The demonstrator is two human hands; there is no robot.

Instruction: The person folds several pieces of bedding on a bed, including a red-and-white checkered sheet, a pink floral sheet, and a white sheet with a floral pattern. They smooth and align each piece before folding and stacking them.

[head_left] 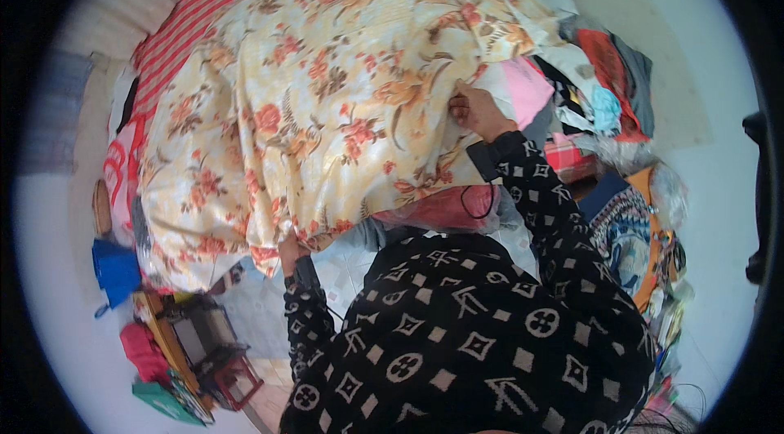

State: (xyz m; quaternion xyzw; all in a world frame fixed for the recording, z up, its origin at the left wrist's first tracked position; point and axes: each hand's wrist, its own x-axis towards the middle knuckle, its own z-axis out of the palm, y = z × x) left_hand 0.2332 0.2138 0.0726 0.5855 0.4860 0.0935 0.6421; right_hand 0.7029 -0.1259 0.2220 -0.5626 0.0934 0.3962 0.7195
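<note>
A large cream sheet with red and brown flowers (331, 85) covers most of the bed before me, creased and bunched in places. My left hand (293, 251) grips its near edge, where the cloth gathers into folds that hide most of my fingers. Higher up and to the right, my right hand (478, 109) has its fingers curled on the sheet's right side, pinching the cloth. A dark box-like device (482, 161) with a black cord sits at my right wrist.
A red-striped cloth (196, 17) shows beyond the sheet. Piled clothes (569, 97) lie at the right, above a wooden table (642, 275) bearing a patterned textile. Under the near edge is a plastic-wrapped red bundle (438, 208). A red stool (239, 380) stands lower left.
</note>
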